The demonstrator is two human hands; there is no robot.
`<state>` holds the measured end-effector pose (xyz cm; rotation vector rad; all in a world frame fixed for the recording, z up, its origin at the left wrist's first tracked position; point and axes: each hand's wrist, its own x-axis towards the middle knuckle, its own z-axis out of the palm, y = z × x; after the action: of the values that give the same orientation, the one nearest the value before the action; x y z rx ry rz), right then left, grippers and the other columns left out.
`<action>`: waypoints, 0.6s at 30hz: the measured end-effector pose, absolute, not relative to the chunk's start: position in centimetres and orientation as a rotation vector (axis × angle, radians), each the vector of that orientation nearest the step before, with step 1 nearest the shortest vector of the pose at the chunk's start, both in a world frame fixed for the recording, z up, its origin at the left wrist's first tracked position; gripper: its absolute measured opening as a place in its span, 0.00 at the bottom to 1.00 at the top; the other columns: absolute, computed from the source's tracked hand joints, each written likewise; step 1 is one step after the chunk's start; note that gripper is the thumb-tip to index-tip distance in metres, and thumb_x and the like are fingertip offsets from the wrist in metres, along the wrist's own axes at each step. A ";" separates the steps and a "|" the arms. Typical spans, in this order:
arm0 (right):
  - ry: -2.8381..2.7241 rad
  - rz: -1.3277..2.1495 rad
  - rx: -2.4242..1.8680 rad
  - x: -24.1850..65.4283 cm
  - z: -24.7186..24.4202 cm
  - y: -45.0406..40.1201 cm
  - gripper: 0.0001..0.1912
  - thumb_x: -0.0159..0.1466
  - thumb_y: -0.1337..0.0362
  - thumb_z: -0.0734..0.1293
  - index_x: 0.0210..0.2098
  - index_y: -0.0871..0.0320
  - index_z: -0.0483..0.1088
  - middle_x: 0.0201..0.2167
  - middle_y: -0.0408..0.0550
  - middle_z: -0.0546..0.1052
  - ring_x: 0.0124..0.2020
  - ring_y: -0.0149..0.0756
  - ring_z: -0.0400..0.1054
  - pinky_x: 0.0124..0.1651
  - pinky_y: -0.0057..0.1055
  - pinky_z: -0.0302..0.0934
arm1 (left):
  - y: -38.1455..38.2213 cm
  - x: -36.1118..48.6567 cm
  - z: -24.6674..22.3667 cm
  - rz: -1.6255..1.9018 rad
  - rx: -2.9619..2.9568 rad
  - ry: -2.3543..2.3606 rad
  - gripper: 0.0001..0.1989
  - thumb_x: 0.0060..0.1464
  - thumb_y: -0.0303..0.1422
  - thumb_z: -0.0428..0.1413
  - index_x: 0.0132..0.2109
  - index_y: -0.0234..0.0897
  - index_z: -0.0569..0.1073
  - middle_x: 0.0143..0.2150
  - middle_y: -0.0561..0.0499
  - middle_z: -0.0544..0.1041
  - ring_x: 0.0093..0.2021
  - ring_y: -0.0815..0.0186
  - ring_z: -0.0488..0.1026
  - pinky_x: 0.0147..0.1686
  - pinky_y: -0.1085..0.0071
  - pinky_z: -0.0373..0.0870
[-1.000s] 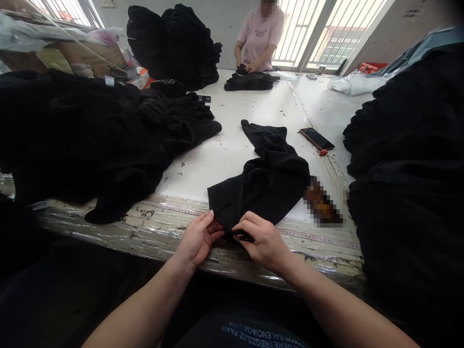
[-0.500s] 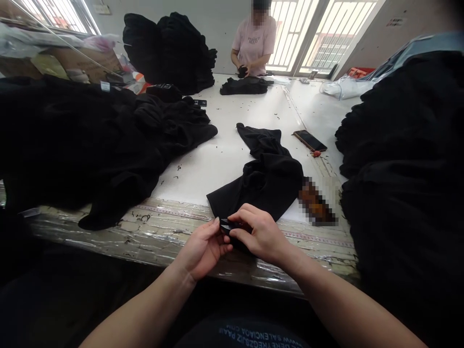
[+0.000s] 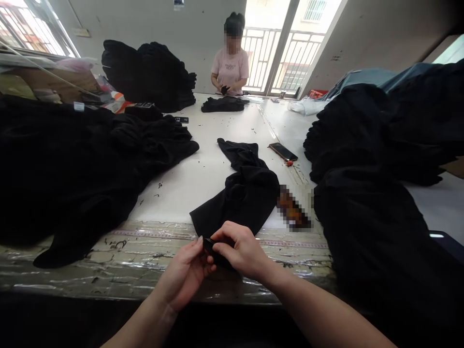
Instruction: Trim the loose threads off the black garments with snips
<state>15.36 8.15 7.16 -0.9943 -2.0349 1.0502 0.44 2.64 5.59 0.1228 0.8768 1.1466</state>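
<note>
A black garment (image 3: 250, 193) lies crumpled on the white table, its near end reaching the plastic-covered front edge. My left hand (image 3: 192, 266) pinches the garment's near edge between thumb and fingers, palm turned up. Close beside it on the right, my right hand (image 3: 239, 246) is closed on the same edge from above. Whether a small tool is also in the right hand is hidden by the fingers and dark cloth.
Black garments are heaped at the left (image 3: 72, 169) and right (image 3: 369, 208), with a tall pile (image 3: 152, 77) behind. A phone (image 3: 282, 151) lies right of centre. Across the table (image 3: 174, 179), a person (image 3: 230, 72) handles dark cloth.
The view has tilted up and turned right, so the table things appear further left and lower. Both hands keep hold of the cloth; a shiny dark blade-like piece between them no longer shows clearly.
</note>
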 end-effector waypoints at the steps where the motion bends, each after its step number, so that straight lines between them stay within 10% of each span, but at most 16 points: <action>1: -2.012 1.042 -1.008 15.3 7.1 8.1 0.06 0.56 0.74 0.65 0.30 0.58 0.71 0.28 0.43 0.72 0.31 0.31 0.66 0.35 0.27 0.60 | 2.6 0.5 5.6 1.145 0.139 0.874 0.04 0.52 0.29 0.59 0.33 0.30 0.75 0.27 0.51 0.71 0.25 0.72 0.68 0.26 0.74 0.71; 12: -2.264 0.735 -0.883 15.4 6.5 6.4 0.09 0.53 0.74 0.62 0.33 0.58 0.68 0.31 0.46 0.67 0.30 0.33 0.63 0.32 0.28 0.60 | 6.1 0.0 4.0 1.095 0.193 0.869 0.18 0.57 0.45 0.52 0.36 0.33 0.75 0.30 0.46 0.76 0.30 0.63 0.74 0.30 0.69 0.72; 18: -2.420 0.902 -0.701 17.2 6.4 5.1 0.11 0.53 0.74 0.65 0.36 0.57 0.70 0.31 0.45 0.71 0.29 0.31 0.65 0.29 0.24 0.60 | 10.7 -1.6 3.7 1.329 0.071 1.094 0.13 0.59 0.33 0.52 0.29 0.31 0.74 0.26 0.46 0.76 0.27 0.66 0.74 0.33 0.71 0.72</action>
<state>17.24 5.07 6.38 -0.7013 -2.4203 0.9024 -1.63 10.68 3.75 0.0712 1.0944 1.3287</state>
